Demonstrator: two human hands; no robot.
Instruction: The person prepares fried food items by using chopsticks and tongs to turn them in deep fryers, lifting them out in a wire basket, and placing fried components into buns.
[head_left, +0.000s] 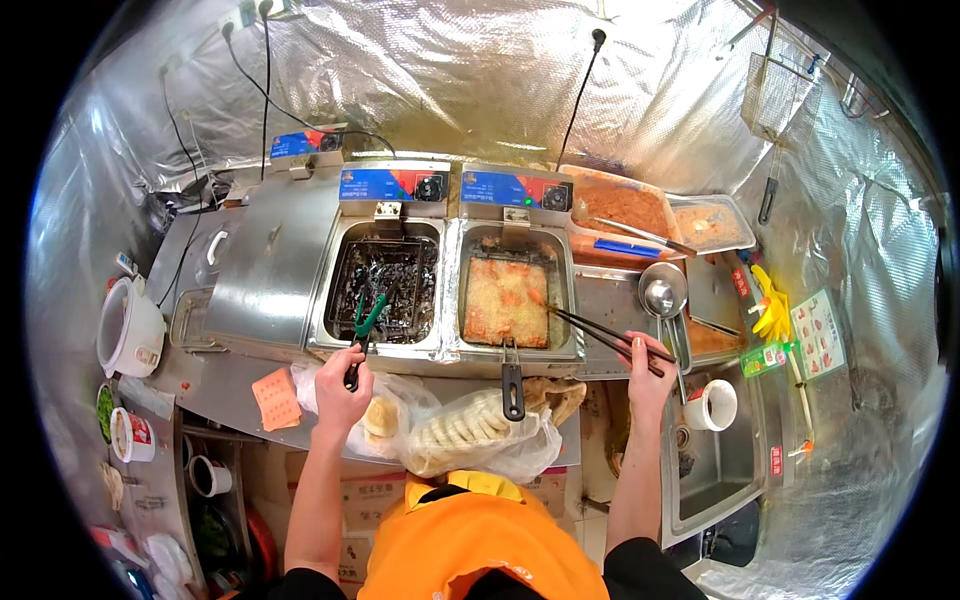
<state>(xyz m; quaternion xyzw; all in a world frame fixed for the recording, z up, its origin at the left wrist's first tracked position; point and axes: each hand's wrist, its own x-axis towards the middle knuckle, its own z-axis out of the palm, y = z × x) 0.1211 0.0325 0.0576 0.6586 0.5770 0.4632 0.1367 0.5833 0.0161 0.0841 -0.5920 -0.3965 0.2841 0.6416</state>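
Observation:
My left hand (341, 390) grips black-handled tongs with green tips (369, 316) over the left deep fryer (444, 300), which holds dark oil. My right hand (648, 373) holds a pair of long dark chopsticks (592, 324). Their tips reach into the right fryer (568, 300), at an orange bit of food; whether they pinch it is too small to tell. Pale golden, foaming food (504, 300) fills a frying basket there. The basket's black handle (513, 394) sticks out over the front edge, between my hands.
Plastic bags of dumpling-like food (461, 435) and round buns (381, 416) lie before the fryers. Right of them are a tub of reddish coated food (622, 210), a metal ladle (660, 296) and a sink (724, 465). A lidded fryer (274, 255) and a white cooker (135, 330) stand left.

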